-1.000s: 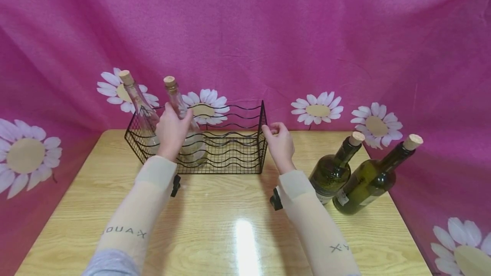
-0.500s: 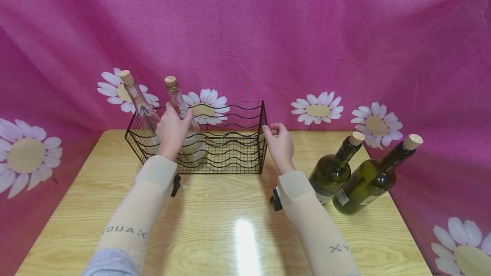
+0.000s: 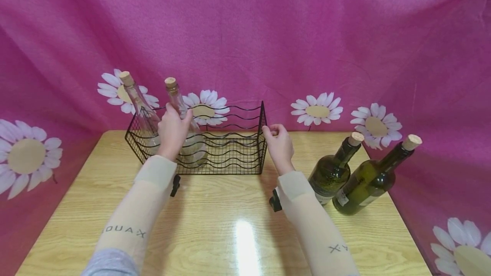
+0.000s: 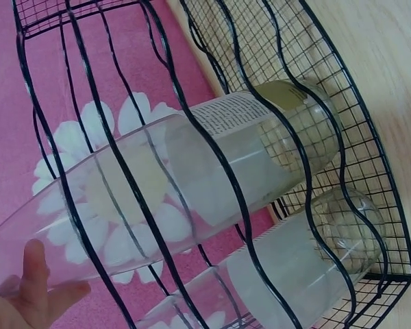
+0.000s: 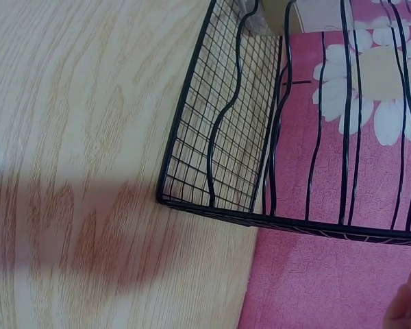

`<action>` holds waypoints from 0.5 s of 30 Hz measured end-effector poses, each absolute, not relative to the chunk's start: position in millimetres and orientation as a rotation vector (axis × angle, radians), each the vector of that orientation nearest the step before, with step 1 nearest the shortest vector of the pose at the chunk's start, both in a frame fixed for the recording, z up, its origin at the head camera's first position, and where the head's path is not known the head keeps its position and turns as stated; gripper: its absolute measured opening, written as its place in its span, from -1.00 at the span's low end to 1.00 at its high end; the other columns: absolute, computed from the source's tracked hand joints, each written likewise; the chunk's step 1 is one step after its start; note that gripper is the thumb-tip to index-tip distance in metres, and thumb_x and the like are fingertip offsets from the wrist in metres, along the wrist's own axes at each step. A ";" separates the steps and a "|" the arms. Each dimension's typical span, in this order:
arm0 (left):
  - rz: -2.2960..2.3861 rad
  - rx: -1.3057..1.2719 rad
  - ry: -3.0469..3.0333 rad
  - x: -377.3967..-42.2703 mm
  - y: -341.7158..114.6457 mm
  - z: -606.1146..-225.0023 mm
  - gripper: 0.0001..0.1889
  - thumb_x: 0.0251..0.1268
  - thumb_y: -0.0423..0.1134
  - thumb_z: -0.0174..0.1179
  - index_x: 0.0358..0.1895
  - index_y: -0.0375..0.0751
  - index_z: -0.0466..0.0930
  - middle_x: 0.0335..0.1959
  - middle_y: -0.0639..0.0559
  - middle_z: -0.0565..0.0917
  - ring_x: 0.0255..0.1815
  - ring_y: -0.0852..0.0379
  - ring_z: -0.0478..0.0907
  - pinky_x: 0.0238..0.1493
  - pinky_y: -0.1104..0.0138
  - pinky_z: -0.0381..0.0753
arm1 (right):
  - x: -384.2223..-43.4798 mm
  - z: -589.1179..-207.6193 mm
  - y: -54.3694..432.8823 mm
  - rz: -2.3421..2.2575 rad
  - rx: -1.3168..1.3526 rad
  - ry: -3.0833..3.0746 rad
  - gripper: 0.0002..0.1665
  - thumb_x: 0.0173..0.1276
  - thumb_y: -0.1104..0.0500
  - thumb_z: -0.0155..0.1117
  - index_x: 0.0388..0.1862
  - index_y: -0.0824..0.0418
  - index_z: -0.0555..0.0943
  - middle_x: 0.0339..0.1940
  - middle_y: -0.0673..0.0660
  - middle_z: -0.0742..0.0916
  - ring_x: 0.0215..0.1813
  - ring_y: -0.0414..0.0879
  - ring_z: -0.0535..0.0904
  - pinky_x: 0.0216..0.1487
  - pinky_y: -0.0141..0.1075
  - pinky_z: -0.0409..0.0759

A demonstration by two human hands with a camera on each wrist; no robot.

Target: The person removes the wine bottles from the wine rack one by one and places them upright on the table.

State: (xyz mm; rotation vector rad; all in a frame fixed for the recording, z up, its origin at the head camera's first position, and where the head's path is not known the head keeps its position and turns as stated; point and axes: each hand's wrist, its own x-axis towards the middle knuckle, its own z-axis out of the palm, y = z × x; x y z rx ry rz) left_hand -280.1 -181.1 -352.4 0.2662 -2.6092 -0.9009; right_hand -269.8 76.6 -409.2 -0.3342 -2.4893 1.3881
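Note:
My left hand grips a clear, cork-topped glass bottle around its upper body. That bottle stands tilted in a black wire rack, behind its wavy front wires. In the left wrist view, my fingertips wrap the narrowing part of the bottle, which bears a printed label. A second clear corked bottle leans at the rack's left end. Close by the rack's right end is my right hand, its fingers loosely bent. In the right wrist view those fingers appear apart from the rack's edge wire.
Two dark green corked bottles, a squat one and a taller one, stand to the right of my right forearm. The wooden table ends at a pink cloth with daisies. The rack sits near the table's back edge.

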 end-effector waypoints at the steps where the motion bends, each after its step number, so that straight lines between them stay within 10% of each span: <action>1: -0.908 0.266 -2.609 -280.1 -180.7 -351.9 -0.44 0.24 0.07 -0.03 0.03 -0.41 0.26 -0.25 -0.33 0.56 -0.24 -0.30 0.51 -0.21 -0.06 0.44 | -269.5 -409.2 76.8 1.388 -0.334 -2.490 -0.54 0.20 -0.25 0.06 -0.18 0.07 0.52 -0.34 -0.01 0.59 -0.38 -0.09 0.48 -0.32 -0.19 0.32; 15: -0.949 0.277 -2.610 -278.3 -179.7 -350.1 -0.46 0.28 0.08 -0.07 0.04 -0.37 0.25 -0.22 -0.30 0.56 -0.19 -0.30 0.50 -0.18 -0.07 0.42 | -268.8 -408.4 74.8 1.453 -0.369 -2.463 -0.53 0.25 -0.22 0.01 -0.17 0.12 0.54 -0.30 0.05 0.60 -0.31 -0.06 0.49 -0.23 -0.11 0.34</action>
